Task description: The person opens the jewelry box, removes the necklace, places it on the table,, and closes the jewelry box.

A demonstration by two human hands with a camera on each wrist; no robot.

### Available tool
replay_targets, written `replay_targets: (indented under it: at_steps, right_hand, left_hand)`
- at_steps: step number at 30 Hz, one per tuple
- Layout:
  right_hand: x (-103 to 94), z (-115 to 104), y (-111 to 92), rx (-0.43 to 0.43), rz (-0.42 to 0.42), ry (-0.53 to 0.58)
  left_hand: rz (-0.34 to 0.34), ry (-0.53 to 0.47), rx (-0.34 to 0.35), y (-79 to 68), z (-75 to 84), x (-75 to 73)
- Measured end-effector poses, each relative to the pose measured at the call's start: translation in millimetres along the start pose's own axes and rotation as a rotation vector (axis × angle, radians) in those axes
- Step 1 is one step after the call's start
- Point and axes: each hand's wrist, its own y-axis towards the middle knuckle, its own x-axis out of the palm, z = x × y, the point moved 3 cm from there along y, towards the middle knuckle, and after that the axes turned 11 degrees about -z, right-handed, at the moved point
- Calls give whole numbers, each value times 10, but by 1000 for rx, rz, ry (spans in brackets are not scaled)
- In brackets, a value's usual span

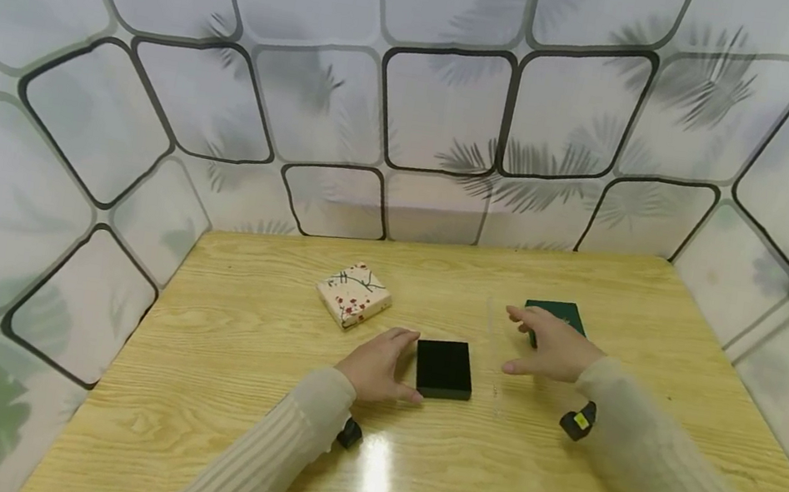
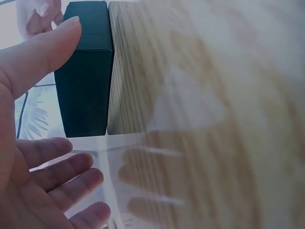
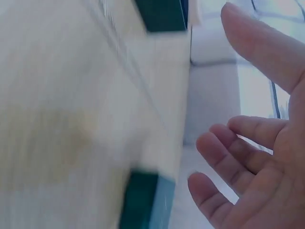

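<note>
My left hand (image 1: 376, 368) is at the left side of a flat, square dark box (image 1: 444, 364), which looks black from above and dark green in the left wrist view. Its thumb and fingers are spread apart around that side; whether they touch the box I cannot tell. To the right, my right hand (image 1: 552, 349) hovers with loose, parted fingers and nothing in them. A thin, nearly clear strand or strip (image 1: 492, 348) lies between the dark box and the right hand. Behind the right hand lies a dark green box (image 1: 567, 311), partly hidden by it.
A cream box with a red blossom pattern (image 1: 354, 295) sits at the back left of the wooden table (image 1: 222, 339). Patterned curtain-like walls (image 1: 444, 110) close off the back and both sides. A bright reflection shows on the tabletop near the front.
</note>
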Motion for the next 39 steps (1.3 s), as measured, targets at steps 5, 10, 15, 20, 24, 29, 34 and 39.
replay_targets:
  at_steps: [5,10,15,20,24,29,34,39]
  right_hand:
    - [-242,383,-167,73,55,-107]
    - [-389,744,-232,138,56,-158]
    - [-402,926,-152,120,23,-173]
    - [-374,992,-22,81,-19,-153]
    - [-354,1038,37,106,-50,-113]
    - [-339,1121,73,124,-62,-99]
    - [-335,1108,71,139,-66,-84]
    - [-333,1097,53,157,-60,-105]
  left_hand:
    - [-21,17,-29,17,-29,23]
    - [-37,28,-37,35,-54,34]
    - [-25,51,-17,61,-56,28]
    - [-32,72,-18,80,-45,29]
    - [-43,65,-20,90,-27,25]
    - [-38,62,-15,110,-23,19]
    - [-33,63,-15,110,-28,15]
    - [-34,66,-16,114,-28,21]
